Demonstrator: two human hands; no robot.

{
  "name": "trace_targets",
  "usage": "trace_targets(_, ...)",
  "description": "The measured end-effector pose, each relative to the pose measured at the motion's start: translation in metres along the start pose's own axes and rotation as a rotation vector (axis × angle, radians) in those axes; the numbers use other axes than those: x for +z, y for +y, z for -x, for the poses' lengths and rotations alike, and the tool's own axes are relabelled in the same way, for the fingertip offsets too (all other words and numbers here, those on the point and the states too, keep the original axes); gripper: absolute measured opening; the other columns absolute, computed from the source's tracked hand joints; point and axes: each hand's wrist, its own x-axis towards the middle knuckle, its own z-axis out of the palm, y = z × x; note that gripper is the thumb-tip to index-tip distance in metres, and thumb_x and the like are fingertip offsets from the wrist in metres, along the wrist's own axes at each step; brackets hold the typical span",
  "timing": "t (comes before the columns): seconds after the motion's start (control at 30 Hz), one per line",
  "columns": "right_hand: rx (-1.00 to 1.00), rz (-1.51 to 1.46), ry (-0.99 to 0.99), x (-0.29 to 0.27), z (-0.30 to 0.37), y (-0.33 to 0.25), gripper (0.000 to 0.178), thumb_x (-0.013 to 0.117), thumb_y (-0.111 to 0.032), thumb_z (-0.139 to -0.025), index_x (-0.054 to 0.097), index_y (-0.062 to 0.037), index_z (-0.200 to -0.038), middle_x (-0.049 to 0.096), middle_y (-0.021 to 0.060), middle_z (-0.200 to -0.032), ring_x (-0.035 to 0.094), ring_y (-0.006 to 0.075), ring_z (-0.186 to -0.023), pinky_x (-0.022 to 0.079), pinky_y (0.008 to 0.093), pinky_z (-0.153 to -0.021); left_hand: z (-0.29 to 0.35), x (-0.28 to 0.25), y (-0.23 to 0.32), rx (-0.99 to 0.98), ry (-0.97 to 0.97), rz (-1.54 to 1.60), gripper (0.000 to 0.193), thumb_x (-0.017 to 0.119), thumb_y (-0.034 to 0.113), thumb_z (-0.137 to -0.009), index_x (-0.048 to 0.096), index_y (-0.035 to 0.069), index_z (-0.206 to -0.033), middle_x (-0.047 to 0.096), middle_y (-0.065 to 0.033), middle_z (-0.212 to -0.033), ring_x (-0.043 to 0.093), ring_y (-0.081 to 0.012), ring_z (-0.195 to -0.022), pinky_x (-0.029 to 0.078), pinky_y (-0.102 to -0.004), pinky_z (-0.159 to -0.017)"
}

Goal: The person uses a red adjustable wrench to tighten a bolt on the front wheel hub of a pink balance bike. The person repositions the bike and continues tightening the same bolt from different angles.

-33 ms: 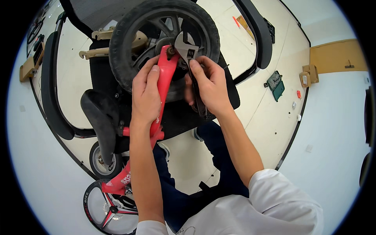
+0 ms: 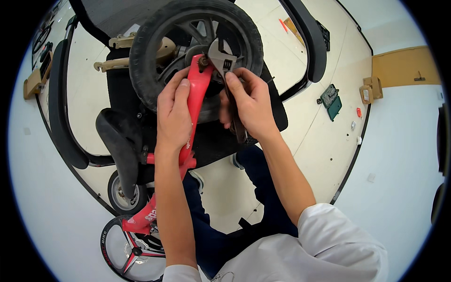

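Observation:
My left hand (image 2: 174, 110) is closed around a red metal bicycle frame arm (image 2: 199, 89), thumb on top. My right hand (image 2: 251, 101) grips the dark handle of an adjustable wrench (image 2: 221, 57). The wrench's silver jaws are just right of the axle nut (image 2: 203, 61) at the arm's slotted end; they appear apart from the nut. Behind the arm, a black wheel (image 2: 141, 61) with a thick tyre leans on the seat of a black office chair (image 2: 277, 110). Some of my right fingers are hidden behind the handle or blurred.
Black armrests (image 2: 315, 42) flank the seat. A black bicycle saddle (image 2: 117, 141) hangs at its left, above a small wheel (image 2: 126, 192) and a three-spoke wheel (image 2: 136, 251). Beige metal parts (image 2: 112, 63) lie left of the tyre. An open green case (image 2: 330, 102) and cardboard boxes (image 2: 372, 89) are at right.
The wheel, the red frame arm and the wrench have shifted very slightly left together with my hands. Both grips look the same.

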Motion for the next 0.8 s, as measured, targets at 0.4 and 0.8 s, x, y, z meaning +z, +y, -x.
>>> trace_targets(0.4, 0.039, -0.196, -0.115, 0.028, 0.015, 0.013, 0.027, 0.046, -0.023, -0.107, 0.048, 0.003, -0.112, 0.065, 0.0122, -0.067, 0.066, 0.0186, -0.052, 0.056, 0.0278, -0.049, 0.003, -0.004, 0.0, -0.089, -0.022, 0.268, 0.044, 0.04, 0.026, -0.105, 0.058, -0.007, -0.129, 0.066, -0.0114, -0.112, 0.059, -0.0124, -0.098, 0.045, -0.0254, -0.09)
trace_targets(0.8, 0.037, 0.195, -0.083, 0.018, 0.017, -0.003, 0.022, 0.047, -0.018, -0.103, 0.055, 0.0031, -0.102, 0.062, 0.0155, -0.058, 0.065, 0.023, -0.048, 0.051, 0.0362, -0.05, 0.004, 0.005, 0.01, -0.042, -0.009, 0.113, 0.037, 0.063, 0.018, -0.099, 0.059, -0.007, -0.126, 0.069, -0.008, -0.106, 0.061, -0.008, -0.09, 0.048, -0.0203, -0.078)
